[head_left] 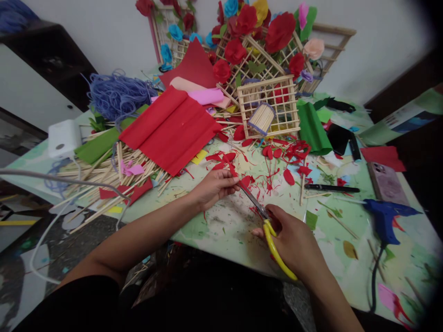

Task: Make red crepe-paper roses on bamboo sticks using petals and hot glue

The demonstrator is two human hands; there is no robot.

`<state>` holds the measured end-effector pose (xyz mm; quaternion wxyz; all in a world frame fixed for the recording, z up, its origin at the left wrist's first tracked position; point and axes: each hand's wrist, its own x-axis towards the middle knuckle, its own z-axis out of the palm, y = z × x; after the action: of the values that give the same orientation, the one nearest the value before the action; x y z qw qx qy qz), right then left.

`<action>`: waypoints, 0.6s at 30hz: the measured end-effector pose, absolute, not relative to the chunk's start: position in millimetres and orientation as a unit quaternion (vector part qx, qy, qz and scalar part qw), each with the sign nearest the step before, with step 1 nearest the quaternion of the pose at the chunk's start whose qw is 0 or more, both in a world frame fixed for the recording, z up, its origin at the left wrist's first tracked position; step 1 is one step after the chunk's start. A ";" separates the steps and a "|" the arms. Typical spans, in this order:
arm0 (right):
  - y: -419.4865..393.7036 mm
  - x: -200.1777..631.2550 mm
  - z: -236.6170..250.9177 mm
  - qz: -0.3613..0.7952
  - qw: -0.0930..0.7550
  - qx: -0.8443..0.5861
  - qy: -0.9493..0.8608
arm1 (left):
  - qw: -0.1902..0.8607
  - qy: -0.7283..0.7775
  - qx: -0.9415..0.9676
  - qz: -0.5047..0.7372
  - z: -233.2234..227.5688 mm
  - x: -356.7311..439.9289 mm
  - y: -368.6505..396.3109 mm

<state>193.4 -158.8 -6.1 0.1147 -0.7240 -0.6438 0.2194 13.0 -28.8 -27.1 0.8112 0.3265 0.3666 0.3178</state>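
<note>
A small piece of red paper is pinched between the fingertips of the left hand, low over the tabletop, just in front of the red crepe sheet. The blades of the scissors are laid against its near edge. The yellow handles are gripped by the right hand, the grip closed through the loops; whether the blades are parted cannot be told.

Red paper scraps are scattered to the right of the red crepe sheet, between it and a black pen. A small wooden lattice box stands just right of the sheet, a bundle of sticks inside it. Behind the sheet, larger lattice frames dressed with paper flowers are leaned against the wall. A tangle of blue yarn is seen at the sheet's far left, a white box to its left, and a heap of wooden sticks at its left front corner. Well right of the sheet lie green crepe paper, a phone and a blue glue gun.
</note>
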 end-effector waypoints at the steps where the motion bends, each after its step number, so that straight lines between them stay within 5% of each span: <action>1: -158.6 193.3 -6.3 0.220 0.114 -0.723 -0.644 | 0.811 0.367 0.326 0.318 -27.0 13.0 -28.6; 18: -158.7 195.1 -6.0 0.205 0.086 -0.743 -0.631 | 0.805 0.379 0.324 0.320 -25.2 13.4 -29.0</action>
<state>195.1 -158.7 -6.0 0.0862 -0.7432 -0.6310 0.2053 13.4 -29.0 -25.2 0.8054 0.3241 0.3794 0.3200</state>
